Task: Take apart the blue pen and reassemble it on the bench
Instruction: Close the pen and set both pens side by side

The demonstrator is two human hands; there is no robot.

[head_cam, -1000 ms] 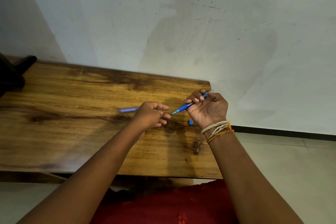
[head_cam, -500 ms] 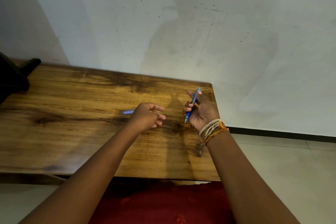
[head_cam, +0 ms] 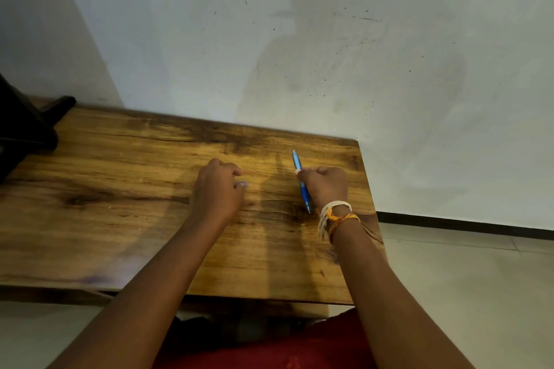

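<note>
My right hand [head_cam: 325, 186] is closed around the blue pen body [head_cam: 297, 162]. The pen stands steeply, its tip down near the wooden bench [head_cam: 120, 219] and its back end pointing away from me. My left hand [head_cam: 217, 192] rests knuckles-up on the bench to the left. Its fingers are curled over the loose pale blue pen part [head_cam: 244, 185], and only the end of that part shows at the fingertips. A small blue piece seen earlier by my right wrist is hidden.
A black object [head_cam: 24, 129] sits on the bench's far left end. A white wall rises right behind the bench. The bench's right edge lies just beyond my right wrist, with tiled floor [head_cam: 464, 278] past it. Red cloth [head_cam: 269, 347] covers my lap.
My right hand turned the pen from slanting left to nearly upright and lowered it towards the bench. My left hand moved left and down onto the loose pen part and closed over it.
</note>
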